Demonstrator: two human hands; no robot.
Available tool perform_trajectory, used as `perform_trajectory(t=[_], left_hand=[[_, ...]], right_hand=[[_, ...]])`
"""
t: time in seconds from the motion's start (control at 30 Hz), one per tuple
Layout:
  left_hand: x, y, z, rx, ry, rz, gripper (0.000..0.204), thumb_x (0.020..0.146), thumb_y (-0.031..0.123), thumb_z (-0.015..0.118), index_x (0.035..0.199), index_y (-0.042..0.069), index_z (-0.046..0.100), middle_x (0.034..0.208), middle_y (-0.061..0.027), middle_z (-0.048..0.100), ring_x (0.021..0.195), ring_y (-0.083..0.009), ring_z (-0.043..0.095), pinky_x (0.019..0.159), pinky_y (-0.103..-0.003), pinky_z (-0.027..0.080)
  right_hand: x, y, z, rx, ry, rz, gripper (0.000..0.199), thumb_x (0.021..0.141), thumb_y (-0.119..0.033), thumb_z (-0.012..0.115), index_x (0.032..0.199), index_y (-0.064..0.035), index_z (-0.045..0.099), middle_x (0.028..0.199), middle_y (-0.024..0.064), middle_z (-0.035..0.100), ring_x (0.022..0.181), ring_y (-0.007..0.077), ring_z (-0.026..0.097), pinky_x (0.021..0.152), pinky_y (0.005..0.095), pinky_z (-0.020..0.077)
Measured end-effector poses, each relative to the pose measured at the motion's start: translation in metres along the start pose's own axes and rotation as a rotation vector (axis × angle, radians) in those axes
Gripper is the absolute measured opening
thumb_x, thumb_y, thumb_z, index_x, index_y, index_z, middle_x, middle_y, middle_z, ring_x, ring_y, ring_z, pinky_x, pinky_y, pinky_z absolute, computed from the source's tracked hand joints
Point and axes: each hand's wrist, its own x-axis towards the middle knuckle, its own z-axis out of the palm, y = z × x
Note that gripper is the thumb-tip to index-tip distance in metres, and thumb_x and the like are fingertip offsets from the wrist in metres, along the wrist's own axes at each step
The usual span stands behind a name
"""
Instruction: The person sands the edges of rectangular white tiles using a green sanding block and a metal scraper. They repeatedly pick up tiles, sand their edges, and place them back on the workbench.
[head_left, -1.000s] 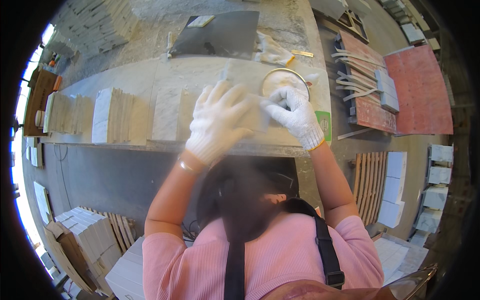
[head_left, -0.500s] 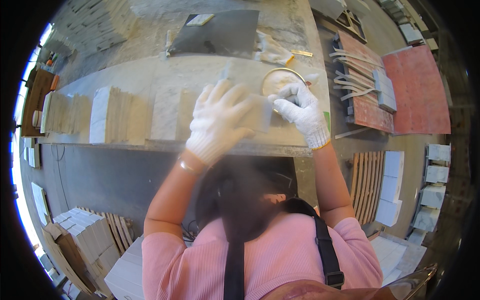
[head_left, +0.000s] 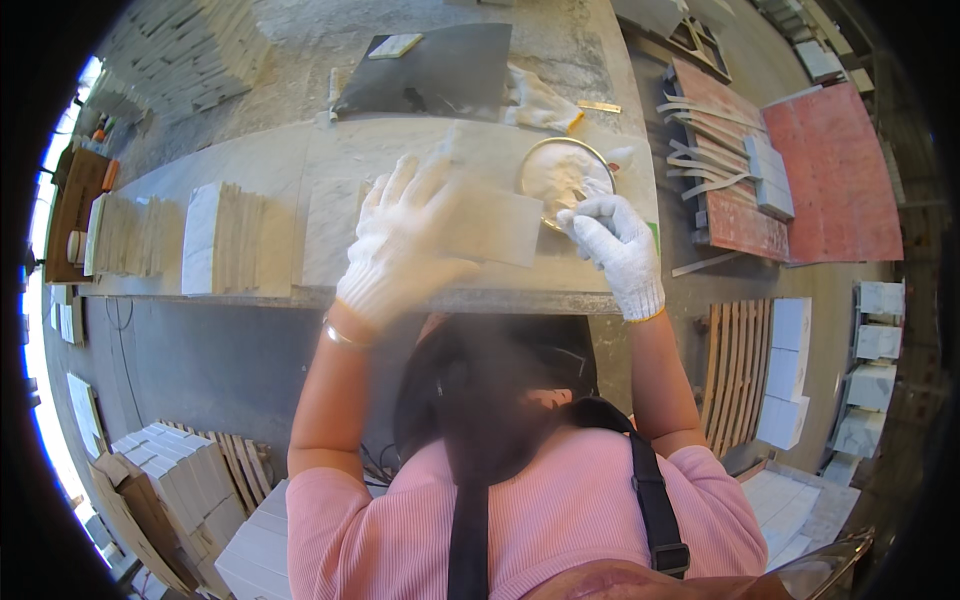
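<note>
Gloved left hand (head_left: 400,235) spread over a pale tile (head_left: 515,230), gloved right hand (head_left: 617,250) curled at the round bowl's (head_left: 521,180) near rim, white stuff (head_left: 558,172) inside!

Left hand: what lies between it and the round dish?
In the head view, a pale flat slab lies between the left hand and the round dish. Blur hides whether the hand touches the slab.
</note>
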Motion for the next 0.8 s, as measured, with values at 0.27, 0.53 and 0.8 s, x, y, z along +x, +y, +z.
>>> perform_trajectory(t=[0.27, 0.53, 0.8], left_hand=[[-0.020, -0.033, 0.009, -0.558, 0.109, -0.349, 0.085, 0.086, 0.031, 0.082, 0.157, 0.002, 0.046, 0.150, -0.0179, 0.058, 0.129, -0.0307, 0.062, 0.104, -0.037, 0.052], [-0.036, -0.046, 0.016, -1.384, 0.087, -0.750, 0.060, 0.108, 0.044, 0.056, 0.153, 0.004, 0.052, 0.135, -0.0124, 0.067, 0.099, -0.0193, 0.073, 0.071, -0.027, 0.057], [-0.031, -0.050, 0.034, -1.417, -0.007, -0.669, 0.066, 0.111, 0.054, 0.043, 0.147, 0.001, 0.056, 0.129, -0.0090, 0.070, 0.088, -0.0189, 0.072, 0.066, -0.026, 0.056]], right_hand=[[0.000, 0.076, 0.035, -0.124, -0.127, 0.078, 0.033, 0.099, -0.021, 0.062, 0.124, -0.0002, 0.070, 0.113, 0.0137, 0.075, 0.103, 0.0254, 0.070, 0.092, 0.0379, 0.0534], [0.004, 0.083, 0.019, -0.497, -0.152, -0.088, 0.041, 0.103, -0.015, 0.063, 0.141, -0.0015, 0.063, 0.117, 0.0053, 0.072, 0.094, 0.0102, 0.066, 0.076, 0.0267, 0.0558], [-0.001, 0.030, 0.038, -0.072, -0.106, -0.068, 0.056, 0.101, -0.024, 0.066, 0.151, -0.0017, 0.053, 0.106, 0.0079, 0.072, 0.082, 0.0118, 0.067, 0.060, 0.0243, 0.0508]])
